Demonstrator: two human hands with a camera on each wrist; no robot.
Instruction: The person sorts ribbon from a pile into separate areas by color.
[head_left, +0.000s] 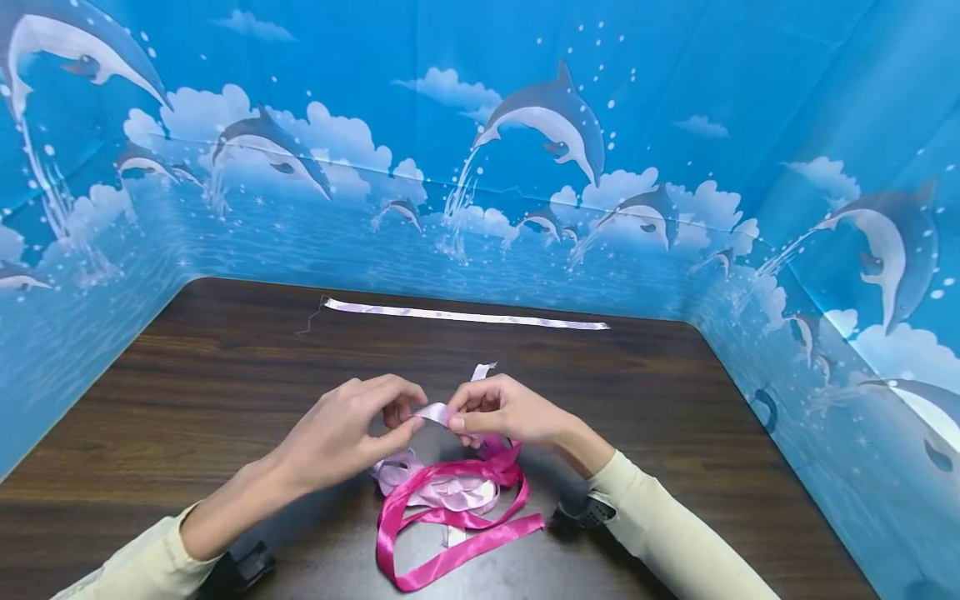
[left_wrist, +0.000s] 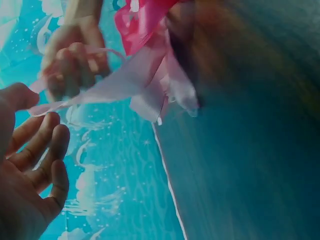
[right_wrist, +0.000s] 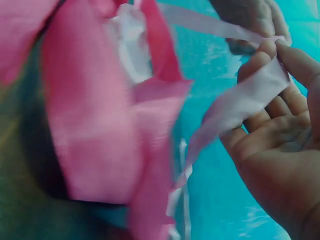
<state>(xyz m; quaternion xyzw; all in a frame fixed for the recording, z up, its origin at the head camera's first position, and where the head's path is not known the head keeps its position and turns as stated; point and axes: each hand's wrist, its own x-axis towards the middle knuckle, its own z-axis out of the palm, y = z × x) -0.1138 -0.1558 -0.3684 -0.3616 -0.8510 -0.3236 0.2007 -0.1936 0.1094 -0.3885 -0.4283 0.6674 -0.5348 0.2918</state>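
Note:
A short stretch of pale lilac satin ribbon (head_left: 432,412) spans the small gap between the two hands. My left hand (head_left: 341,433) pinches it between thumb and fingertip; in the left wrist view the other fingers of that hand (left_wrist: 37,155) are spread apart below. Thumb and forefinger of my right hand (head_left: 506,408) pinch the same ribbon, and a loose length (right_wrist: 250,97) hangs across the palm in the right wrist view. Beneath the hands lies a heap of lilac ribbon (head_left: 393,473), overlaid by loops of bright pink satin ribbon (head_left: 468,552).
Along the back of the dark wooden table (head_left: 150,392) lies a straight pale ribbon strip (head_left: 465,317), with a thin thread trailing off its left end. Beyond my right hand a frayed ribbon end (head_left: 482,372) sticks up. A blue dolphin-print cloth (head_left: 450,200) walls the table.

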